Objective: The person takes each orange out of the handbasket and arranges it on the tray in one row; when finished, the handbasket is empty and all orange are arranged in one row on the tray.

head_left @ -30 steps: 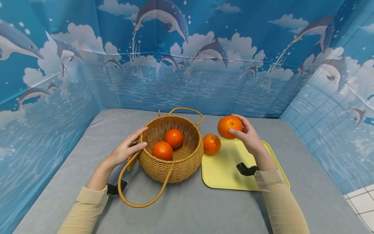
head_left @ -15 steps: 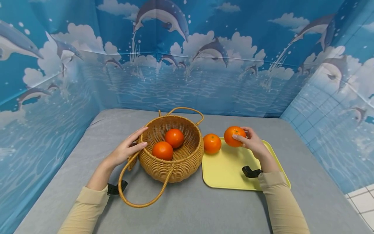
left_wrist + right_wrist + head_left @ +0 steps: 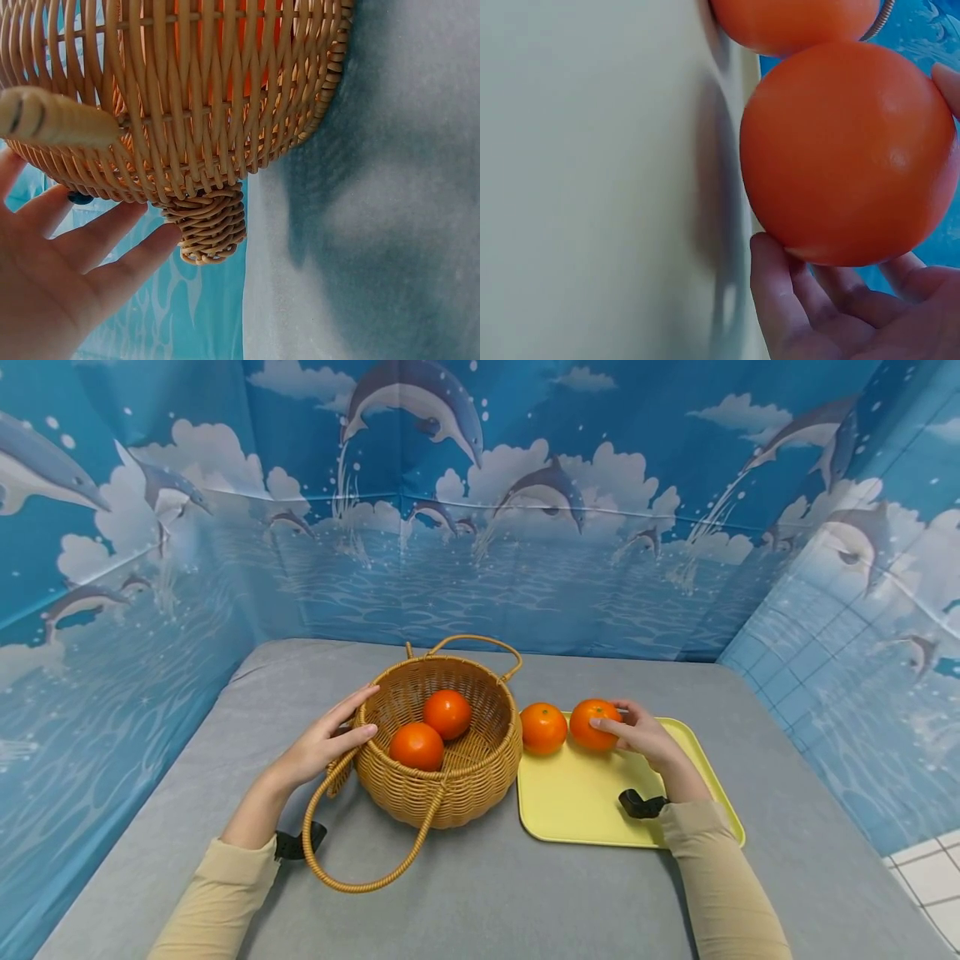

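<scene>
My right hand (image 3: 637, 732) holds an orange (image 3: 595, 724), thumb on the near side and fingers around the far side. In the right wrist view that orange (image 3: 840, 157) is very close to the tray surface; I cannot tell whether it touches. A second orange (image 3: 543, 728) sits at the tray's left end, close by the held one. The yellow tray (image 3: 577, 810) lies under both. My left hand (image 3: 318, 746) rests with extended fingers on the left side of a wicker basket (image 3: 442, 793). Two orange-red round fruits (image 3: 417, 747) lie inside the basket.
One looped basket handle (image 3: 367, 887) hangs toward me, and another handle (image 3: 480, 638) stands at the back. A grey cloth (image 3: 480, 902) covers the table. Blue dolphin-print curtains (image 3: 480, 585) close off the back and sides.
My right hand has lowered the orange from above the tray's far edge, first rightward, then slightly left beside the other orange. The left hand and basket have stayed in place.
</scene>
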Motion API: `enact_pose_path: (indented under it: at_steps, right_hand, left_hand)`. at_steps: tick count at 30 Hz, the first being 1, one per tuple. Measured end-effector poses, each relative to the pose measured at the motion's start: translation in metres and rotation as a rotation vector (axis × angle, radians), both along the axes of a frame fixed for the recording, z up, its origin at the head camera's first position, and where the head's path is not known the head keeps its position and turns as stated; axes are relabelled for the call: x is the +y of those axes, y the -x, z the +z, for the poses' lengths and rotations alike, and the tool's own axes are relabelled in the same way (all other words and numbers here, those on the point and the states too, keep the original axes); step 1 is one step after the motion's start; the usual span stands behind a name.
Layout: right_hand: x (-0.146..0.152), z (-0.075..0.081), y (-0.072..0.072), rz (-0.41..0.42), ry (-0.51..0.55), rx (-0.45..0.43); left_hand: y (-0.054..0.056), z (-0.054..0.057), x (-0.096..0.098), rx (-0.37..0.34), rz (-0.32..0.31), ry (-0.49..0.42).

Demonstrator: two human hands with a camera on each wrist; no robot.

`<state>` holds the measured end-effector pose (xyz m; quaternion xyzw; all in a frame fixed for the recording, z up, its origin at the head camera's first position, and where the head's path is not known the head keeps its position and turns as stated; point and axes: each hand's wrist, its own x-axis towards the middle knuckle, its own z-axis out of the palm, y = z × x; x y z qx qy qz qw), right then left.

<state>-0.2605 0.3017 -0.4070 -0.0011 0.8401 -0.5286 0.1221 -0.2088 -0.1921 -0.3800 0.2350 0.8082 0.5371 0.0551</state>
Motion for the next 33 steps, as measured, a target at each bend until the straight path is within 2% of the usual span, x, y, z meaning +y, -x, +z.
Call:
enact_pose_path:
  at_steps: [9, 23, 33]
  right_hand:
    - [-0.0028, -0.0066, -0.0003, 0.016, -0.011, -0.020]
    - [-0.0079, -0.0055, -0.0018, 0.048, 0.024, -0.069]
    - [-0.0033, -0.0070, -0.0009, 0.079, 0.049, -0.071]
  left_hand:
    - [-0.0004, -0.0007, 0.0009, 0.005, -0.002, -0.007]
    - [0.0007, -0.0017, 0.0001, 0.023, -0.008, 0.001]
    - [0.0008, -0.0014, 0.0001, 0.024, -0.009, -0.002]
